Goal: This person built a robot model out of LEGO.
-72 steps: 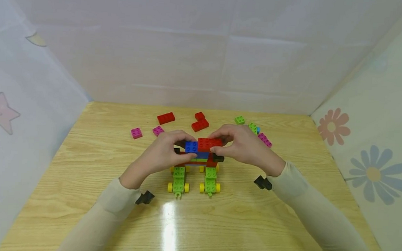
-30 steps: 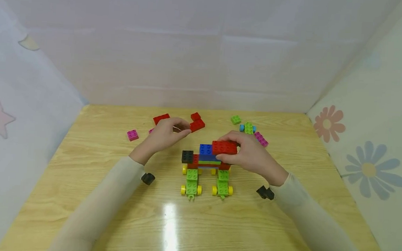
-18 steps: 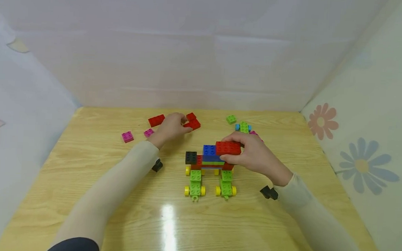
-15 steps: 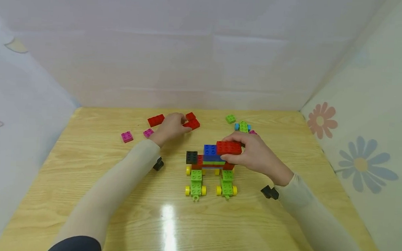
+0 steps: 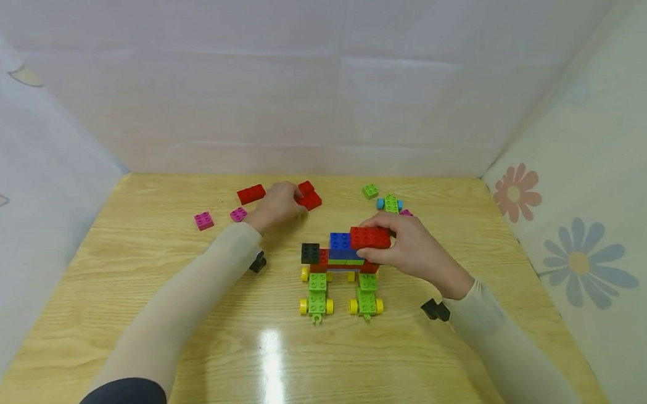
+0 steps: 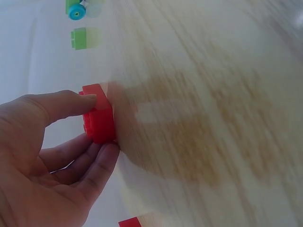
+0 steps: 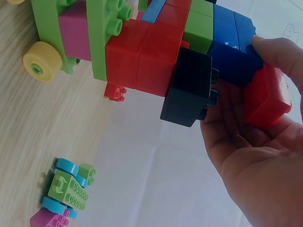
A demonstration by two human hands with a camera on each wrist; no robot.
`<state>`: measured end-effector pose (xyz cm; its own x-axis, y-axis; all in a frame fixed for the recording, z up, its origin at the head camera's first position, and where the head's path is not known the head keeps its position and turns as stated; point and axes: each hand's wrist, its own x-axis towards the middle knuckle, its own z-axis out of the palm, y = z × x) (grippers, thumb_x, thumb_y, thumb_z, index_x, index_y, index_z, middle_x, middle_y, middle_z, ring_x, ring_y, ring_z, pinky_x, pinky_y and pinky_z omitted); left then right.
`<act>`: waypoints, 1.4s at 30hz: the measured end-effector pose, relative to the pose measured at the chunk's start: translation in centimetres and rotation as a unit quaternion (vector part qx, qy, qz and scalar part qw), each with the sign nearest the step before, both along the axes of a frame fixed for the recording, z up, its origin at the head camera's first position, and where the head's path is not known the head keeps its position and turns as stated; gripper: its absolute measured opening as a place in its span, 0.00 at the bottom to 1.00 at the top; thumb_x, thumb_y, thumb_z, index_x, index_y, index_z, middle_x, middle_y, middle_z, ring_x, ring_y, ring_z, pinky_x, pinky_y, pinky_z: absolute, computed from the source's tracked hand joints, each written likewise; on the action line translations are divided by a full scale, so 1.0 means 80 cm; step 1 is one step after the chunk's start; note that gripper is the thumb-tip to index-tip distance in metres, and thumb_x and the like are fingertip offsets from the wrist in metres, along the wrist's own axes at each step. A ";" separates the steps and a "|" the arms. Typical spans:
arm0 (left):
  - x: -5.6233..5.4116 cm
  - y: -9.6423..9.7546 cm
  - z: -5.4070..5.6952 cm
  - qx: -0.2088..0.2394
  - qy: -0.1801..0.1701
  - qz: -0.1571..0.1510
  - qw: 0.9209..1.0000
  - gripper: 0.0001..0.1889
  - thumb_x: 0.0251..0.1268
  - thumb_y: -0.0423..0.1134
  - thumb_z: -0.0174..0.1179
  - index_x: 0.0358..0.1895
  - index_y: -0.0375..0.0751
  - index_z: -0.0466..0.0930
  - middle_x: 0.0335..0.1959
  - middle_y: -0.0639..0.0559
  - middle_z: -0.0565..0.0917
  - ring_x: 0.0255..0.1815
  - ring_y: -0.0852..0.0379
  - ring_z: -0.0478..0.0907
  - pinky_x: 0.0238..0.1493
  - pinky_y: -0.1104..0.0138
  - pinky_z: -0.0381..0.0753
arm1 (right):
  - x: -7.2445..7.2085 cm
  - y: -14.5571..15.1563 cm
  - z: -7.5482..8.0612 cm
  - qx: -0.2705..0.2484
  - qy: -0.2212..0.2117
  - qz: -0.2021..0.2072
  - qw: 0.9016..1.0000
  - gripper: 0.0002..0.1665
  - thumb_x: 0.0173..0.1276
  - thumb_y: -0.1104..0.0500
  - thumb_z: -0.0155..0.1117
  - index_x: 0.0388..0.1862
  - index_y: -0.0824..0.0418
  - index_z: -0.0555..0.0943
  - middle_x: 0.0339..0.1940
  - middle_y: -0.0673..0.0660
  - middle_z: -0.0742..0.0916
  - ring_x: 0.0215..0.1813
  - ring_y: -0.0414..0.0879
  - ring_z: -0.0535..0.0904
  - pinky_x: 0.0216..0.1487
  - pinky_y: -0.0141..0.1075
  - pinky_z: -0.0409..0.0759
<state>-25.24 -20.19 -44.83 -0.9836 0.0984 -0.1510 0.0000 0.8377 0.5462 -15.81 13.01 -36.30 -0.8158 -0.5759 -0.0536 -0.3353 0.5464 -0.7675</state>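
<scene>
A built figure of toy bricks stands mid-table on green wheeled bases (image 5: 317, 297) with yellow wheels. Its body carries a black brick (image 5: 310, 253) at the left, a blue brick (image 5: 340, 240) on top and a red brick (image 5: 369, 237) at the upper right. My right hand (image 5: 409, 247) grips that upper right end; in the right wrist view, its thumb lies on the blue bricks (image 7: 229, 45). At the back, my left hand (image 5: 277, 204) pinches a loose red brick (image 6: 101, 116) between thumb and fingers, the brick still at the table surface.
Left of the left hand lie another red brick (image 5: 251, 194) and pink bricks (image 5: 204, 220). A small red brick (image 5: 305, 187) is just behind the pinched one. Toward the back right are a green brick (image 5: 370, 191) and a green piece with blue wheels (image 5: 391, 203).
My left hand has let go of the figure, reached to the back and taken hold of a loose red brick. The figure has shifted right, with my right hand staying on it.
</scene>
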 end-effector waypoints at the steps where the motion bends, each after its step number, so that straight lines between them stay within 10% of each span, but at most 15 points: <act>1: 0.001 0.000 0.000 -0.001 0.000 0.000 1.000 0.22 0.77 0.40 0.70 0.67 0.31 0.84 0.67 0.37 0.85 0.67 0.37 0.79 0.77 0.45 0.80 | 0.000 0.000 0.000 0.001 0.000 0.000 1.000 0.25 0.71 0.52 0.83 0.64 0.55 0.88 0.55 0.55 0.91 0.48 0.51 0.86 0.48 0.43 0.89; 23: 0.007 -0.006 0.005 -0.001 0.006 -0.014 1.000 0.18 0.76 0.39 0.71 0.62 0.33 0.87 0.64 0.37 0.88 0.59 0.40 0.82 0.71 0.48 0.85 | -0.002 0.001 0.005 0.014 0.005 0.006 1.000 0.25 0.72 0.51 0.83 0.64 0.55 0.88 0.54 0.55 0.91 0.48 0.52 0.84 0.46 0.43 0.88; 42: 0.106 -0.029 0.072 0.132 0.088 0.031 0.987 0.21 0.76 0.43 0.73 0.67 0.42 0.86 0.62 0.43 0.90 0.57 0.43 0.89 0.63 0.46 0.90 | -0.007 0.001 0.003 0.010 0.008 0.020 1.000 0.24 0.72 0.51 0.83 0.64 0.55 0.89 0.53 0.55 0.91 0.45 0.51 0.84 0.45 0.43 0.88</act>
